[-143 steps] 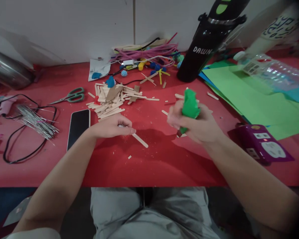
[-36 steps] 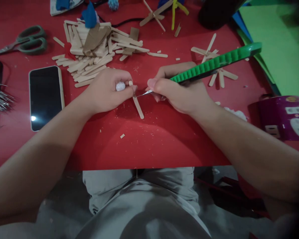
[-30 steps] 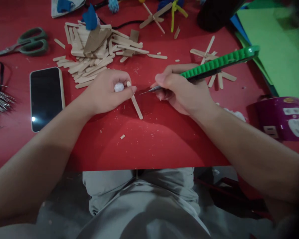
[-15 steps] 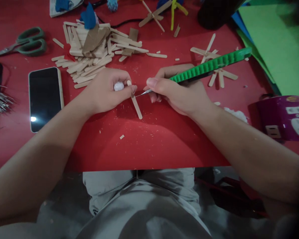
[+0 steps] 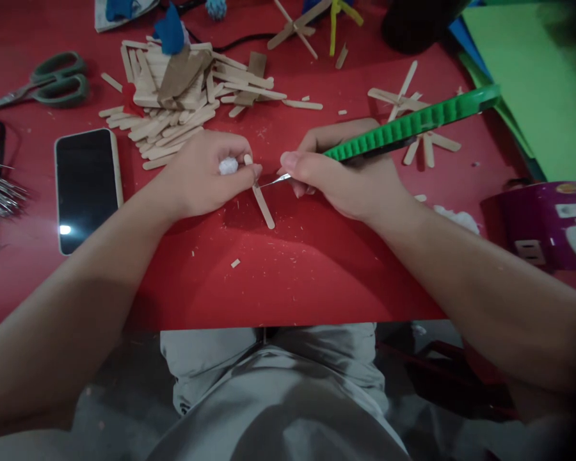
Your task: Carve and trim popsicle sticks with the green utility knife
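Observation:
My left hand [image 5: 221, 169] is closed on a wooden popsicle stick [image 5: 263, 206], pinched near its upper end by thumb and fingers. A small white ball [image 5: 228, 166] shows between the thumb and the curled fingers of that hand. Wrapped round a green utility knife [image 5: 413, 125], my right hand [image 5: 345, 166] points the metal blade [image 5: 279, 180] leftward. The blade's tip is at the stick's edge, just below my left thumb. Whether it cuts into the wood is too small to tell. Fine wood shavings and a small wood chip [image 5: 235, 263] lie below the stick.
A heap of popsicle sticks [image 5: 173, 128] lies behind my left hand. To the left are a phone [image 5: 87, 192], green-handled scissors [image 5: 60, 80] and metal wires [image 5: 0, 195]. Crossed sticks [image 5: 403, 99], green sheets [image 5: 547, 83] and a purple container [image 5: 547, 224] are on the right.
The knife's handle end has swung slightly up and to the right, with my right hand shifting a little. The stick and my left hand stay almost in place.

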The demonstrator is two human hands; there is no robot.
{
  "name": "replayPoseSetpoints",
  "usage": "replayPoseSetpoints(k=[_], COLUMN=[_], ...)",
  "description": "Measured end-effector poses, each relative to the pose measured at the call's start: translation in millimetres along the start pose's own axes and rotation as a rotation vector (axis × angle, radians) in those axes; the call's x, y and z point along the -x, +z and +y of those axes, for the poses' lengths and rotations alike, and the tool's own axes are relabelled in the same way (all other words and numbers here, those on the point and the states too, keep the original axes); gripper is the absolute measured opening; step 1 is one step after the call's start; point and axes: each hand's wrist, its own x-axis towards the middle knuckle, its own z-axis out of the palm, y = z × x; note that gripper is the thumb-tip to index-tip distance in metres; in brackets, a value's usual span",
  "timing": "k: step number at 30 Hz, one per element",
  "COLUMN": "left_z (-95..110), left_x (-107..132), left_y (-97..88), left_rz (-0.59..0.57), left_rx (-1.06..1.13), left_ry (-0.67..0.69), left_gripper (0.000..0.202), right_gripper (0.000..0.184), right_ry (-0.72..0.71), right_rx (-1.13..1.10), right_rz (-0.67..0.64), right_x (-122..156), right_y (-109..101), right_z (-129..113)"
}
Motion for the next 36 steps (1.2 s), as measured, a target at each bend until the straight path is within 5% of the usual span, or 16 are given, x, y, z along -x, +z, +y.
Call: replayPoseSetpoints(k=[8,15,29,36], left_z=[-1,-5,-1,-5], left_x=[0,2,0,0], left_y=[-0.6,0.0,1.3,1.2], left_rz=[0.004,0.026,0.040,0.037], left_rx=[0.014,0.049,0.042,0.071], left_ry=[0.006,0.005,0.002,0.027], left_gripper=[0.026,0.024,0.026,0.024], right_gripper=[0.039,0.038,0.043,0.029], right_ry=[-0.027,0.021,-0.013,-0.084], right_rx=[-0.012,-0.281,-0.077,-0.020], right_rz=[-0.008,0.054,0.040,0.090], right_x=[1,0,3,11], right_y=[0,4,4,7], right_z=[7,17,6,-3])
